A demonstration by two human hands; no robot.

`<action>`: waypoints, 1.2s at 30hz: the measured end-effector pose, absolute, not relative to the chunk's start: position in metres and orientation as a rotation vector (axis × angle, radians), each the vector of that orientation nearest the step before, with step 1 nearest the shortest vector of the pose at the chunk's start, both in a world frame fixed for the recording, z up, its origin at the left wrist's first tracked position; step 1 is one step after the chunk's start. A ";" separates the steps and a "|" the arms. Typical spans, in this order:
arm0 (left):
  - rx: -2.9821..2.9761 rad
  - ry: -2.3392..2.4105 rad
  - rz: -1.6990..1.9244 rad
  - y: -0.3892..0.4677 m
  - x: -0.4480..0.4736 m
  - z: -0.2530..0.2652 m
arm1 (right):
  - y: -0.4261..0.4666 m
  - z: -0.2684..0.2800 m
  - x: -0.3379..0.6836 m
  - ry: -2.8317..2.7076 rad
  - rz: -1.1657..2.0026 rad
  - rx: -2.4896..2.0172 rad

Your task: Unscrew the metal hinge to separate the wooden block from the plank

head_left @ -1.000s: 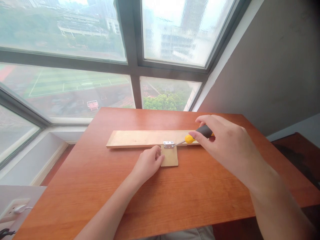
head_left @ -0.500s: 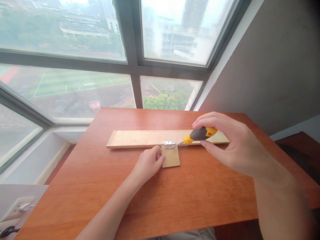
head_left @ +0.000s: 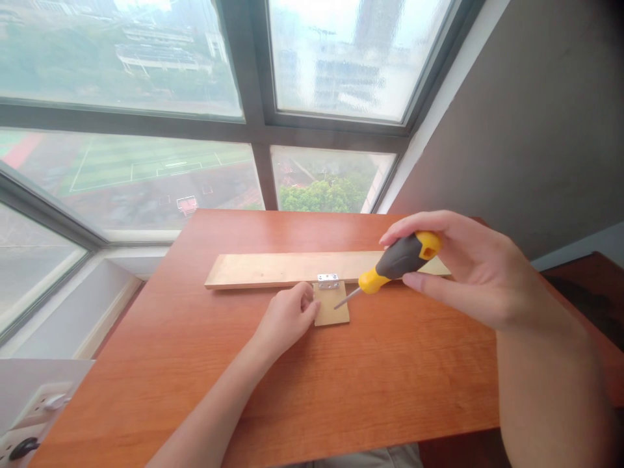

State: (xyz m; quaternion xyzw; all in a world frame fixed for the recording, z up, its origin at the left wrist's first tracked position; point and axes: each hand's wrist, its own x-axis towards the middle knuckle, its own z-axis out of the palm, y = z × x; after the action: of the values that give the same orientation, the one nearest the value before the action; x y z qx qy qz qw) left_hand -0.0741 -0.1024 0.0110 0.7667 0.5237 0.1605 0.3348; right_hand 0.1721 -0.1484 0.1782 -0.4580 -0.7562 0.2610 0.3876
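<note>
My right hand (head_left: 468, 266) grips a yellow and black screwdriver (head_left: 400, 257) between thumb and fingers. Its metal shaft slants down to the left, and the tip appears over a small square wooden piece (head_left: 332, 311), apart from the hinge. A silver metal hinge (head_left: 327, 281) joins this piece to the front edge of a long pale wooden board (head_left: 263, 268). Curled fingers of my left hand (head_left: 291, 313) hold the left edge of the small wooden piece; the fingertips are partly hidden.
The reddish-brown table (head_left: 380, 383) carries the board. Beyond its far edge are window panes in a grey frame (head_left: 263, 130). A grey wall (head_left: 526, 130) rises at the right, and a wall socket (head_left: 46, 406) with a plug sits low at the left.
My right hand has moved the screwdriver up and to the right, and its tip has left the hinge. My left hand stays at the small wooden piece.
</note>
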 end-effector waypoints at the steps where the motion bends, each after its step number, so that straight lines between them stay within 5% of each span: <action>1: 2.033 1.397 0.416 -0.103 -0.074 0.012 | -0.148 0.177 0.173 -1.871 0.691 -1.180; 24: 3.025 1.102 -0.190 -0.066 -0.056 0.036 | -0.092 0.040 0.193 -1.116 1.047 -1.044; 36: 3.005 1.252 -0.019 -0.063 -0.053 0.026 | -0.089 0.028 0.182 -1.037 1.137 -1.156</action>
State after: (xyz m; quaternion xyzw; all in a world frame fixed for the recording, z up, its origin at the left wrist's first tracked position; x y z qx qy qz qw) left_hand -0.0530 -0.0627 0.0263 0.9216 0.3839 -0.0057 -0.0566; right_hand 0.1823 -0.0888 0.0279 -0.4926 -0.4423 0.4847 0.5717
